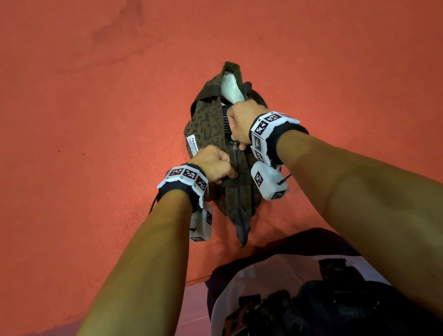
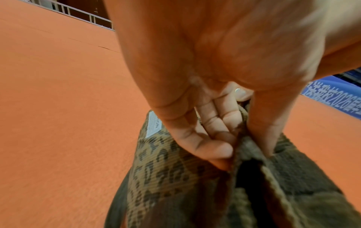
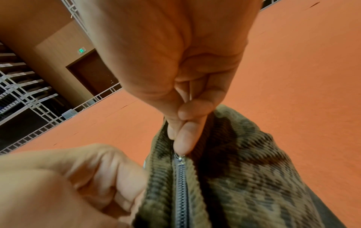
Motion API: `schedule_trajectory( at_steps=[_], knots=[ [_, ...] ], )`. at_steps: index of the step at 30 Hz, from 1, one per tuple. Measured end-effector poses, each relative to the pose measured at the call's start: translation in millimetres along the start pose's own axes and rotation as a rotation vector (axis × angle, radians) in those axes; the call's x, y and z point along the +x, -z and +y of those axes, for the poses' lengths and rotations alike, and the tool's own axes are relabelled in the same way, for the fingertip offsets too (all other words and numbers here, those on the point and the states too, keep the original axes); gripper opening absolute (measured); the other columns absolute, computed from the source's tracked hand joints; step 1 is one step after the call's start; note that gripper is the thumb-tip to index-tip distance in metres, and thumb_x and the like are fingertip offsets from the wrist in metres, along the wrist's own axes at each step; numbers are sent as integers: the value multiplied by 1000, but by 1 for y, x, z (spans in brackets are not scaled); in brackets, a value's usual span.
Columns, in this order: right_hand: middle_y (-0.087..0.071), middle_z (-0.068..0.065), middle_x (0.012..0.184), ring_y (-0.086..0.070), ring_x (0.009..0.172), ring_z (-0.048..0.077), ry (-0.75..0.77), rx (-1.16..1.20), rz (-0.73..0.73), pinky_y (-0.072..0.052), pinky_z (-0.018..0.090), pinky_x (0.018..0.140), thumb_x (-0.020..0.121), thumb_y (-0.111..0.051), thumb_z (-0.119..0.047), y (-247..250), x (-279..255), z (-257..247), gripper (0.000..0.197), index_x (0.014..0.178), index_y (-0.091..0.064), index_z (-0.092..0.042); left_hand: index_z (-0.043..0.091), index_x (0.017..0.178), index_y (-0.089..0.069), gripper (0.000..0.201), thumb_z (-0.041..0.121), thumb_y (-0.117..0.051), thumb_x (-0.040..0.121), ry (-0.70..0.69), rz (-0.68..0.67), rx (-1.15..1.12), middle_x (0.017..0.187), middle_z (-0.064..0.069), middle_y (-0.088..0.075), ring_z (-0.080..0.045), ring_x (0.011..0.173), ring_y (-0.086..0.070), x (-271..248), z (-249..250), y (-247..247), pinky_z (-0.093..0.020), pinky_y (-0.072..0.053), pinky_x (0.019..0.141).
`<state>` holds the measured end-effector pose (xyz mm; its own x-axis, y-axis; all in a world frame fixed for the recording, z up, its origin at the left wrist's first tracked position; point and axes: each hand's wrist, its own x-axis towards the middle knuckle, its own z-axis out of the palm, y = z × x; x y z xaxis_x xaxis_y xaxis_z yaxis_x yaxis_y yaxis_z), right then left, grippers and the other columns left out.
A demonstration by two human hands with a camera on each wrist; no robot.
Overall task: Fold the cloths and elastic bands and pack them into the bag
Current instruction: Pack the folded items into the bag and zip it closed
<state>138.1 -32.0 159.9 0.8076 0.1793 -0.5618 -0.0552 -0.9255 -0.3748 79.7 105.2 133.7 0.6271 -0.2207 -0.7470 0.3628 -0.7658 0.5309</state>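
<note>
A brown leopard-print corduroy bag (image 1: 205,129) stands on the orange floor, its zip (image 1: 236,165) closed along the near half. Something white (image 1: 230,87) pokes out of the open far end. My left hand (image 1: 215,166) grips the bag's fabric beside the zip, fingers curled round a fold (image 2: 240,148) of the bag (image 2: 166,177). My right hand (image 1: 242,123) pinches the zip pull (image 3: 180,155) between thumb and forefinger at the top of the closed teeth (image 3: 181,185) on the bag (image 3: 244,177). No loose cloths or elastic bands show on the floor.
The orange floor (image 1: 62,135) spreads wide all round the bag. A white railing (image 3: 48,111) and a dark door (image 3: 93,74) stand far off. A blue banner (image 2: 336,98) lies at the floor's edge. My torso with a harness (image 1: 289,303) fills the bottom of the head view.
</note>
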Motion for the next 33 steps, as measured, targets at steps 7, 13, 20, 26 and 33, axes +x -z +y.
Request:
schedule_trajectory(
  at_steps=[7,13,20,26,33],
  knots=[
    [-67,8,80,-69,65,28,-20,-2,49,-60,41,66,87,-54,-13,3,16,0,7,84,-59,-12,20,42,-39,53,3,-75,76,30,-75,-34,46,0,-41,-18,50,-46,6,2,6,-28,-46,57],
    [-64,9,85,-65,70,31,-33,18,166,-57,38,66,86,-52,-8,23,24,-4,10,92,-59,-11,16,47,-43,46,5,-76,76,72,-157,23,50,-4,-48,-19,52,-51,6,4,4,-24,-45,55],
    [-70,13,91,-70,78,33,-57,137,294,-60,44,72,87,-55,-6,78,59,-16,12,95,-65,-6,17,52,-46,42,6,-76,79,143,-265,-21,58,-9,-53,-20,55,-51,4,0,1,-25,-48,57],
    [-69,11,89,-70,72,33,-67,181,292,-61,44,67,84,-52,-4,66,70,-13,15,87,-62,-14,7,60,-63,37,25,-67,93,121,-123,-143,56,-7,-66,-15,49,-63,20,7,19,-24,-56,56],
    [-69,8,88,-70,73,29,-65,216,315,-61,45,67,83,-53,-1,73,83,-14,17,82,-58,-18,4,62,-61,37,16,-60,97,127,-115,-194,57,-7,-66,-16,51,-63,23,-1,14,-28,-57,61]
  ],
)
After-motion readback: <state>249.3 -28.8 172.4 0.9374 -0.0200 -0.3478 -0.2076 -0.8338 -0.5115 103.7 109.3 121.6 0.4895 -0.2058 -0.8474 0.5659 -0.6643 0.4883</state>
